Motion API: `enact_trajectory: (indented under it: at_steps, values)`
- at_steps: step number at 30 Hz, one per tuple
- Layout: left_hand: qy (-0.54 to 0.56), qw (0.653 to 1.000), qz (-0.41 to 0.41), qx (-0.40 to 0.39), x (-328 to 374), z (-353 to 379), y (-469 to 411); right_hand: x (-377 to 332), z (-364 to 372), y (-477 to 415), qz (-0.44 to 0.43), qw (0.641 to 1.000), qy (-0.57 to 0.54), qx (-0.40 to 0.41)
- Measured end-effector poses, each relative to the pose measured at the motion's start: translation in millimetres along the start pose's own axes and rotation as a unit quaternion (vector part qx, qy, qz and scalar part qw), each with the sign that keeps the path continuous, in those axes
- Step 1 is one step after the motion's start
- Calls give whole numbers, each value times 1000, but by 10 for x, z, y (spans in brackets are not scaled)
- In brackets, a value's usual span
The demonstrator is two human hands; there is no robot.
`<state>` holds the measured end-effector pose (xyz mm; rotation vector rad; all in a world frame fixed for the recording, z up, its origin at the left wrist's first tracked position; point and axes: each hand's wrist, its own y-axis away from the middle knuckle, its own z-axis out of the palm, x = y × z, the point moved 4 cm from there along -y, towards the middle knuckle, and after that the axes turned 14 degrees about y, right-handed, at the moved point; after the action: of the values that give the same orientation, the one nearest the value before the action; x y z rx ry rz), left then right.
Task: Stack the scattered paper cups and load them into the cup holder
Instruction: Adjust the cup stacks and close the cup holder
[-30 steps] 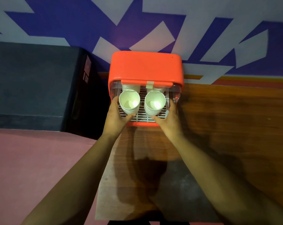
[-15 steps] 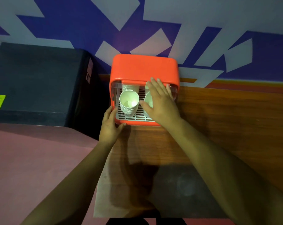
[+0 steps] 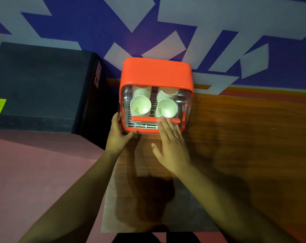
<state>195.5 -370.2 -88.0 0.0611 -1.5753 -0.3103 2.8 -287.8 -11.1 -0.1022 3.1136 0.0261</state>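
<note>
An orange cup holder [image 3: 157, 72] stands against the wall on the wooden table. Its clear cover [image 3: 187, 102] is pulled down over the front. Behind it stand two stacks of white paper cups, the left stack [image 3: 140, 105] and the right stack [image 3: 166, 108], with two more stacks partly visible behind them. My left hand [image 3: 118, 135] rests against the holder's lower left corner, thumb on the base. My right hand [image 3: 171, 146] is flat, fingers spread, its fingertips touching the cover's orange handle bar [image 3: 143, 118].
A large black box [image 3: 41, 85] stands to the left of the holder. The wooden table [image 3: 245, 137] stretches to the right. A blue and white patterned wall [image 3: 148, 23] runs behind. A reddish surface [image 3: 34, 172] lies lower left.
My right hand moved from the top front of the holder down to its lower edge, and the clear cover came down over the cup stacks. My left hand stayed at the left corner.
</note>
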Motion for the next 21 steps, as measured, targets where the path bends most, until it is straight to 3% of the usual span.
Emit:
enact_trajectory:
  at_steps: [4, 6, 8, 11, 13, 15, 19, 21]
  values:
    - [85, 995, -58, -14, 115, -93, 14, 5, -34, -42, 27, 998, -40, 50]
    - [135, 988, -77, -3, 215, -116, 29, 62, -116, -74, 114, 984, -89, 100]
    - [155, 984, -89, 17, 313, -95, 27, 201, -173, -108, 255, 947, -150, 124]
    - [107, 990, -82, 31, 399, -25, -5, 381, -43, -203, 414, 849, -327, 26]
    - [68, 994, -84, 34, 372, -7, -35, 408, 50, -258, 433, 796, -422, -7]
    - [55, 994, -79, 44, 357, -3, -30, 453, 83, -266, 442, 781, -441, 6]
    - [29, 996, -78, 37, 313, 5, -5, 518, 254, -253, 477, 716, -510, -14]
    - [-1, 996, -83, 27, 285, 5, -32, 531, 351, -247, 483, 723, -493, -20]
